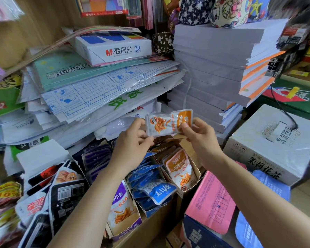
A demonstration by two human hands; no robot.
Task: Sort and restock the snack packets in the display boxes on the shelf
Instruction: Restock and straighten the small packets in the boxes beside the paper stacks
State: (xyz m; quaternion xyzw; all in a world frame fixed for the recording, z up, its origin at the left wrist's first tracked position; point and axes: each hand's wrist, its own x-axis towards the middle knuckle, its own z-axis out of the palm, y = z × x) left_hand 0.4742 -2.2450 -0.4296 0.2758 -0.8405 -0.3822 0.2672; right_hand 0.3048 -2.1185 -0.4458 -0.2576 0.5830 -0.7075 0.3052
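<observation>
Biggest thing behind both grips is the stack of white paper reams (213, 68), flat and hard-edged, with floppy plastic-sleeved sheets (97, 90) heaped to its left. Straight under my grips are the cardboard display boxes. The orange box (195, 167) sits right below, partly filled with matching glossy pouches, and the blue packets (156, 190) are just left of it. The orange snack packet (168, 124) is up in the air between the grips, lying sideways. The left grip (132, 140) pinches its lower left corner, and the right grip (199, 138) is clamped on the right end, thumb on the front. My guess is it's featherlight, soft slick foil with a lumpy middle, so I'd hold it by the flat sealed edges and wouldn't squeeze the belly.
</observation>
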